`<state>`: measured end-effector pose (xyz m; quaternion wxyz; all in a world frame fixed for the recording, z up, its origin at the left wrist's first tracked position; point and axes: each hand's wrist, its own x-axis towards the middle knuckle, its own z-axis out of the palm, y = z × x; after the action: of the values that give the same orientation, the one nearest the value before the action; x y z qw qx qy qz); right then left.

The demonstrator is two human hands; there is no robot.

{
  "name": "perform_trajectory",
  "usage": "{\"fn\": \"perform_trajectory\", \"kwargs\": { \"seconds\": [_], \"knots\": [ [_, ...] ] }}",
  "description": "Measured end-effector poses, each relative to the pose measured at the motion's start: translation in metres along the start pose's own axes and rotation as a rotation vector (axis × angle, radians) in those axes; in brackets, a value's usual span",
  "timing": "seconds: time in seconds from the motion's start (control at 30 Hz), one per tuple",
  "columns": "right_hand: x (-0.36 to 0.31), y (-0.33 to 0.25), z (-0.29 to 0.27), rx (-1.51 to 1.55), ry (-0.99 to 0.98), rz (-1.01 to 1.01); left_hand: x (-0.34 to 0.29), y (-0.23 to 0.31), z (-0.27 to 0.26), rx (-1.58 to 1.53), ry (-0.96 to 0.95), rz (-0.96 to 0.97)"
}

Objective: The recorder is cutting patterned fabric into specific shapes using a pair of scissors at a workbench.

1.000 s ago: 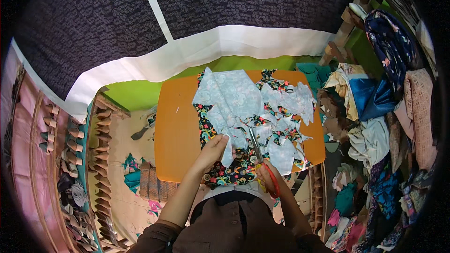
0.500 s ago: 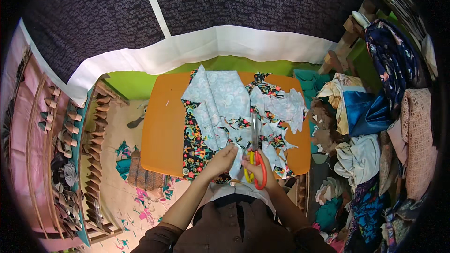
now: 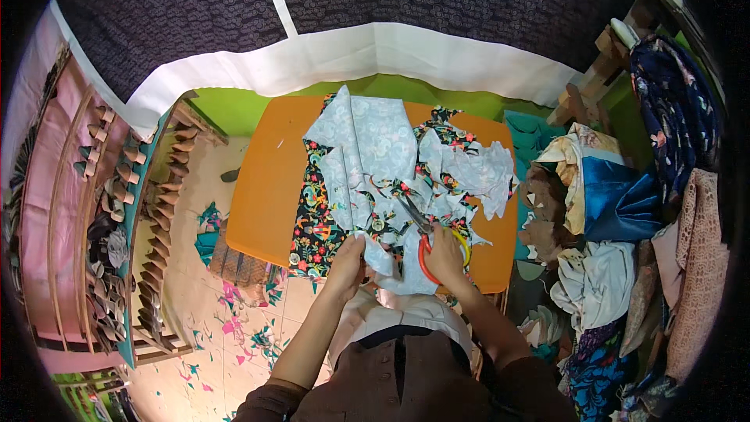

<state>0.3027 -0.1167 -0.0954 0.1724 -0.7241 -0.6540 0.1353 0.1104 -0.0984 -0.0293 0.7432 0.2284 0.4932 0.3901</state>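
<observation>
Scissors and printed cloth found in hand at the table

Your two hands were apart, with the clock's twelve taken at the table's far edge and six at your body. Your left hand [image 3: 346, 266], near seven o'clock, was pinched on a pale strip of cloth [image 3: 378, 256], presumably to keep the loose edge steady and off the pile. Your right hand [image 3: 447, 258], near five o'clock, was closed around the handles of the scissors [image 3: 420, 223], one loop red and one yellow. The blades pointed toward eleven o'clock, a grip that appeared to suit cutting away from your body. Whether the blades touched the cloth could not be told.

The flowered cloth [image 3: 311, 211] lay across the middle of the orange table [image 3: 262, 187], its pale back turned up at twelve o'clock, likely from folding. Ragged pale pieces [image 3: 484, 168] rested at two o'clock, apparently out of the blades' way. The table's bare part was at nine o'clock.

Beyond the table at nine o'clock, a rack of shoe shapes [image 3: 164, 211] stood in rows, seemingly for easy picking. Heaped at three o'clock was blue cloth [image 3: 617, 199]. Small scraps [image 3: 233, 320] littered the floor at eight o'clock.
</observation>
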Motion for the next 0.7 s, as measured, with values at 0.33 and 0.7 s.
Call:
{"fn": "perform_trajectory", "kwargs": {
  "seconds": [0.33, 0.7],
  "knots": [
    [0.014, 0.013, -0.003, -0.008, -0.266, 0.059, 0.006, -0.008, 0.017, -0.329, 0.112, 0.021],
    [-0.008, 0.008, -0.023, 2.355, -0.865, 0.88, 0.037, -0.025, 0.07, -0.3, -0.02, -0.169]
  ]
}}
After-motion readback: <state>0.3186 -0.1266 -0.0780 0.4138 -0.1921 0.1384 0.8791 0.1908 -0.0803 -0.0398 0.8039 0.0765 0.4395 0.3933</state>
